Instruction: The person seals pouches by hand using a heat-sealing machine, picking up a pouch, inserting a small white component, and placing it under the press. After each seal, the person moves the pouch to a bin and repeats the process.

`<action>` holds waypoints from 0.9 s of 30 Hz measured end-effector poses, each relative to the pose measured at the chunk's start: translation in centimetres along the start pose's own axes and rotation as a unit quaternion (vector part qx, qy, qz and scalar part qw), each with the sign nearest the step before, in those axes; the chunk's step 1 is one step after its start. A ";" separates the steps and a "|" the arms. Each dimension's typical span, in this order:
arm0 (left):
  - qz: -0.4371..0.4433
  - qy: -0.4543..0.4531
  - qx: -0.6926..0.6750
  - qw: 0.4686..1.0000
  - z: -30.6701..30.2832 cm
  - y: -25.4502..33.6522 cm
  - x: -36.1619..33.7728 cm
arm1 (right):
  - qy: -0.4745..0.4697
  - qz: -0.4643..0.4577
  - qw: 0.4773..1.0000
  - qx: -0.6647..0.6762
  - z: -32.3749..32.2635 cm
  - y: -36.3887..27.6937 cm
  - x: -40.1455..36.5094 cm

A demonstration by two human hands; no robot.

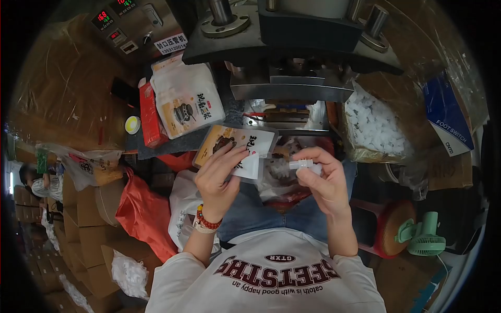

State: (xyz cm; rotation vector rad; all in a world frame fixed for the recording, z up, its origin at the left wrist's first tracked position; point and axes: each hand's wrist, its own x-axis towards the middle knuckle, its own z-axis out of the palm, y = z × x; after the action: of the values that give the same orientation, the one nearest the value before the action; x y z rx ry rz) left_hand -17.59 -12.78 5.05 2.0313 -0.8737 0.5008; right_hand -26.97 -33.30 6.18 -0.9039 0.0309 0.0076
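Note:
My left hand [220,175] is closed on a printed pouch [262,140], white with orange and a dark cartoon figure, held tilted above my lap. Pinched between the thumb and fingers of my right hand [326,182] is a small white plastic spout [301,164], just right of the pouch and apart from it. Part of the spout is hidden by my fingers. Beyond my hands stands a press machine [292,86] with a metal jaw. A clear bag [276,169] with whitish pieces lies under the gap between my hands.
A stack of similar pouches [190,94] lies at the left beside a red box [150,117] and a yellow-and-white round lid [132,124]. At the right, an open carton [373,155] holds many white plastic pieces. A green fan [429,237] and a stool [394,229] stand lower right.

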 end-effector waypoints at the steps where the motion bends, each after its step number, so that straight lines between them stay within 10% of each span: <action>1: 0.011 0.000 0.017 1.000 -0.1 0.2 0.1 | 0.013 -0.071 0.994 -0.083 0.2 -0.4 -0.1; 9: 0.036 0.004 0.087 0.996 0.6 0.6 -0.3 | 0.080 -0.090 0.966 -0.230 0.3 0.1 -0.5; 11: 0.056 -0.002 0.127 0.990 0.3 0.7 -0.3 | 0.095 -0.228 0.838 -0.487 0.3 -0.7 -0.7; 21: 0.047 -0.016 0.129 0.990 0.1 1.3 -0.4 | -0.011 -0.106 0.947 -0.302 0.6 -0.4 -0.4; 27: 0.076 -0.001 0.174 0.982 -1.0 2.5 -0.6 | 0.076 -0.300 0.745 -0.591 1.5 -0.9 -0.4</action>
State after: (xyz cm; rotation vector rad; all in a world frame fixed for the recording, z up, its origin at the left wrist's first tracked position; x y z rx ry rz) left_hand -19.88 -12.76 6.62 2.2881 -1.0024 0.7821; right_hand -27.31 -32.69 7.78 -2.1686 -0.1350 -0.7336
